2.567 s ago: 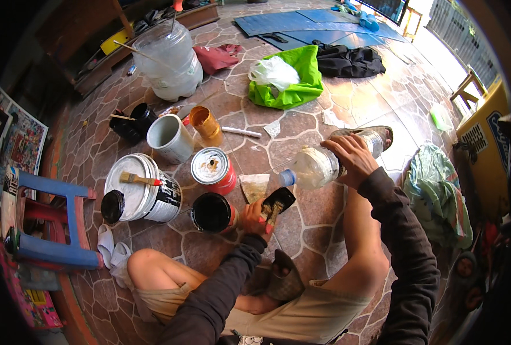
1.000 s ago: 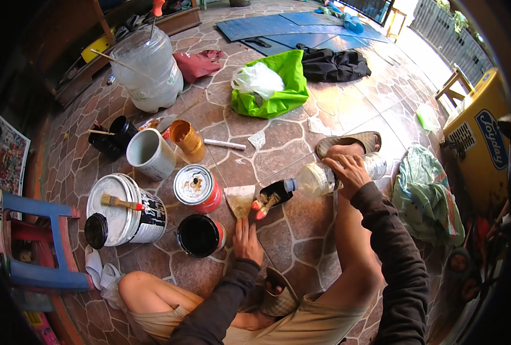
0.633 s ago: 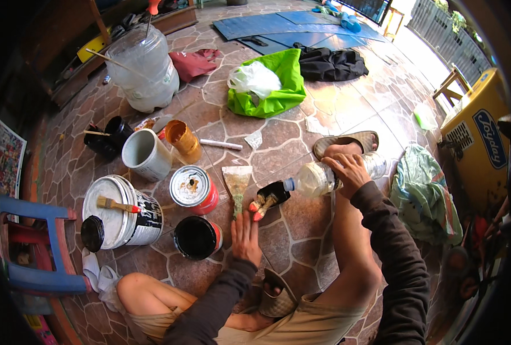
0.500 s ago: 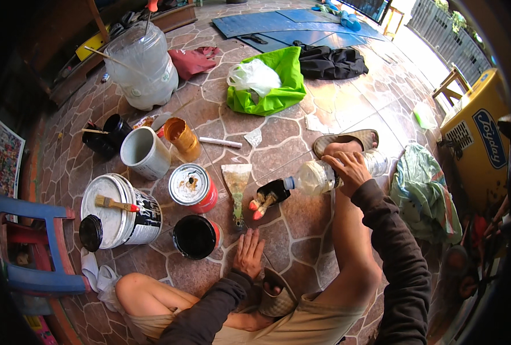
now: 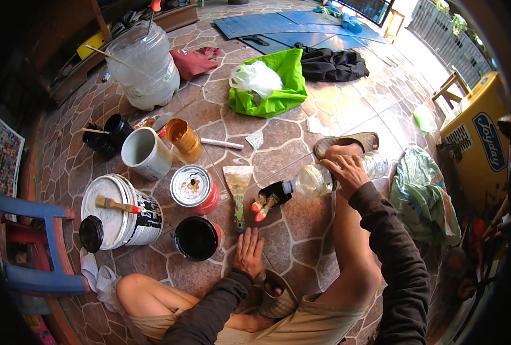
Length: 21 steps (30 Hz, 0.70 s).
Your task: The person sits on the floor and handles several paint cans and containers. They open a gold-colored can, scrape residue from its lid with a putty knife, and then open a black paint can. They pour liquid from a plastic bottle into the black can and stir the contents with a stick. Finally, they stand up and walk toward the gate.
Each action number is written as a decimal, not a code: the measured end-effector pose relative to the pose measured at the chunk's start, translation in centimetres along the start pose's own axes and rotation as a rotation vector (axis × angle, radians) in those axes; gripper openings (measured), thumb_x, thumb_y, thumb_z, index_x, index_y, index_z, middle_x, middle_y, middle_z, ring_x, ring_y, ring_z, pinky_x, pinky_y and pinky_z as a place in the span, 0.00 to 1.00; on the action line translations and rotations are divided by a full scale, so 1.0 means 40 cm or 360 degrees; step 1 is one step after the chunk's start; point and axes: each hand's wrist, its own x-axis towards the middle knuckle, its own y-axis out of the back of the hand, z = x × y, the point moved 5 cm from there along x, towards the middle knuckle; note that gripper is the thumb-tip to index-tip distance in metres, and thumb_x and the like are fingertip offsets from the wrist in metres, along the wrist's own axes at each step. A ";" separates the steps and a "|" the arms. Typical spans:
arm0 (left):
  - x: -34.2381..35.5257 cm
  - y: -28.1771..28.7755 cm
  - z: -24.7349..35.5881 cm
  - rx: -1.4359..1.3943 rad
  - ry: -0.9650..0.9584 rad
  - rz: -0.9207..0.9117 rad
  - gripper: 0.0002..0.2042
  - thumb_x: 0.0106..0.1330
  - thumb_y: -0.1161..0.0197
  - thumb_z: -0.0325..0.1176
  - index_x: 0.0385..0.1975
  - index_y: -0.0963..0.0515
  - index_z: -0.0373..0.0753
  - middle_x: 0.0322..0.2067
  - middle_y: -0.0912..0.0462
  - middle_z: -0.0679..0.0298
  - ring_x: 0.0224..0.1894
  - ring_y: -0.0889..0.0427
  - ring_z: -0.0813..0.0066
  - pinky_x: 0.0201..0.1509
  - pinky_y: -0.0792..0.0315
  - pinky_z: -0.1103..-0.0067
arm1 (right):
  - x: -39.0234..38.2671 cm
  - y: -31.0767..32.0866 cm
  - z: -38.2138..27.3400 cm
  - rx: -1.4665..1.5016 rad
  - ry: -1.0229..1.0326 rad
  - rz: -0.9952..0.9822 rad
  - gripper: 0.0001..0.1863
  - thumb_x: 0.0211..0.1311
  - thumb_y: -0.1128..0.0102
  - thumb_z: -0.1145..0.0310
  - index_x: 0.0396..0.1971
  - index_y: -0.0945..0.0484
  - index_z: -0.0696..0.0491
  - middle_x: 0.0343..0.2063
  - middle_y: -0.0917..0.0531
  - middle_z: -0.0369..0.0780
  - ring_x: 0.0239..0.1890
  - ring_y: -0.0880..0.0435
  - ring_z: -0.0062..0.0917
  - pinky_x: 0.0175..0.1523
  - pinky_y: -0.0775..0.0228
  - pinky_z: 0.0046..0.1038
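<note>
The bottle (image 5: pixel 313 181) is grasped, already tipped sideways, by the right hand (image 5: pixel 350 172); the scraper (image 5: pixel 238 187) lies ungripped beyond the empty left hand (image 5: pixel 248 254).

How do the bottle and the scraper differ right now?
The bottle is rounded and mostly clear; the scraper is flat and opaque. The right hand grips the bottle, while the scraper lies ungripped on the floor, near the left hand. Both narrow toward one end.
</note>
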 end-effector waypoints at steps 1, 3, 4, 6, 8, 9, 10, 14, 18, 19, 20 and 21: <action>0.001 0.000 0.000 0.0002 -0.0001 0.0005 0.19 0.59 0.47 0.22 0.53 0.27 0.33 0.67 0.36 0.48 0.71 0.40 0.47 0.72 0.45 0.57 | -0.001 0.003 0.000 0.0029 0.0015 0.0046 0.33 0.57 0.44 0.74 0.64 0.35 0.36 0.53 0.26 0.39 0.57 0.27 0.35 0.63 0.43 0.46; 0.002 0.002 0.000 -0.0001 0.0000 0.0009 0.20 0.59 0.47 0.22 0.53 0.27 0.33 0.67 0.37 0.48 0.71 0.40 0.47 0.72 0.45 0.57 | -0.001 0.000 0.002 0.0024 0.0011 0.0007 0.33 0.56 0.43 0.73 0.64 0.35 0.36 0.53 0.26 0.39 0.57 0.27 0.35 0.63 0.44 0.45; 0.002 0.002 -0.001 -0.0005 0.0018 0.0001 0.20 0.59 0.46 0.22 0.53 0.27 0.33 0.67 0.37 0.48 0.71 0.41 0.47 0.72 0.45 0.57 | -0.002 0.001 0.002 0.0044 0.0014 0.0015 0.34 0.55 0.43 0.73 0.64 0.36 0.36 0.53 0.26 0.39 0.57 0.27 0.35 0.63 0.44 0.45; 0.001 0.003 0.000 -0.0009 0.0019 -0.0009 0.20 0.58 0.46 0.21 0.53 0.28 0.33 0.67 0.37 0.47 0.71 0.41 0.47 0.73 0.46 0.56 | -0.002 -0.003 0.004 0.0050 0.0008 -0.0025 0.35 0.54 0.42 0.73 0.64 0.36 0.36 0.53 0.26 0.39 0.57 0.28 0.35 0.63 0.44 0.45; 0.000 0.003 0.000 -0.0005 0.0025 -0.0023 0.20 0.58 0.46 0.21 0.53 0.28 0.33 0.67 0.37 0.47 0.71 0.41 0.47 0.73 0.46 0.56 | -0.003 -0.006 0.004 0.0023 0.0014 -0.0026 0.36 0.53 0.41 0.73 0.65 0.36 0.36 0.53 0.26 0.39 0.57 0.28 0.35 0.63 0.44 0.44; 0.000 0.003 0.000 0.0003 0.0022 -0.0026 0.20 0.58 0.46 0.21 0.53 0.28 0.33 0.67 0.37 0.47 0.71 0.41 0.47 0.73 0.46 0.56 | -0.002 -0.009 0.004 -0.0005 0.0012 -0.0052 0.37 0.53 0.41 0.73 0.65 0.37 0.36 0.53 0.26 0.39 0.57 0.28 0.35 0.63 0.45 0.44; 0.000 0.000 -0.002 0.0007 0.0042 -0.0055 0.20 0.58 0.46 0.22 0.53 0.27 0.33 0.67 0.37 0.47 0.71 0.41 0.47 0.73 0.46 0.56 | -0.002 -0.010 0.004 0.0004 0.0018 -0.0031 0.38 0.52 0.41 0.73 0.66 0.37 0.36 0.53 0.26 0.39 0.57 0.28 0.35 0.63 0.45 0.45; 0.000 0.002 -0.001 0.0017 0.0015 -0.0019 0.20 0.58 0.46 0.22 0.53 0.27 0.32 0.67 0.37 0.47 0.71 0.41 0.47 0.73 0.45 0.56 | -0.003 -0.019 0.008 -0.0024 0.0023 -0.0059 0.39 0.52 0.40 0.72 0.67 0.38 0.36 0.54 0.27 0.39 0.58 0.28 0.35 0.64 0.45 0.46; 0.001 0.001 -0.001 0.0015 0.0023 -0.0009 0.19 0.59 0.46 0.22 0.52 0.27 0.32 0.67 0.37 0.46 0.71 0.41 0.47 0.72 0.45 0.56 | -0.004 -0.023 0.011 -0.0035 0.0015 -0.0094 0.40 0.51 0.39 0.72 0.67 0.39 0.35 0.54 0.27 0.39 0.58 0.28 0.35 0.64 0.45 0.47; 0.001 0.000 -0.002 0.0010 0.0044 -0.0029 0.19 0.59 0.46 0.22 0.52 0.27 0.32 0.67 0.37 0.46 0.70 0.40 0.47 0.72 0.45 0.56 | -0.005 -0.023 0.011 -0.0043 0.0013 -0.0094 0.40 0.51 0.38 0.71 0.67 0.39 0.35 0.54 0.27 0.39 0.58 0.28 0.35 0.64 0.45 0.47; 0.001 0.002 -0.001 0.0017 0.0024 -0.0004 0.19 0.59 0.46 0.22 0.52 0.27 0.32 0.67 0.37 0.46 0.70 0.40 0.47 0.72 0.45 0.56 | -0.006 -0.023 0.011 -0.0051 0.0012 -0.0094 0.41 0.51 0.38 0.71 0.67 0.39 0.35 0.54 0.27 0.39 0.58 0.28 0.35 0.64 0.45 0.47; 0.002 0.003 0.000 0.0018 0.0024 0.0000 0.19 0.59 0.46 0.22 0.52 0.27 0.32 0.67 0.37 0.46 0.70 0.40 0.47 0.72 0.44 0.56 | -0.006 -0.024 0.011 -0.0084 0.0012 -0.0107 0.41 0.51 0.38 0.71 0.67 0.39 0.35 0.54 0.27 0.39 0.58 0.28 0.35 0.64 0.45 0.47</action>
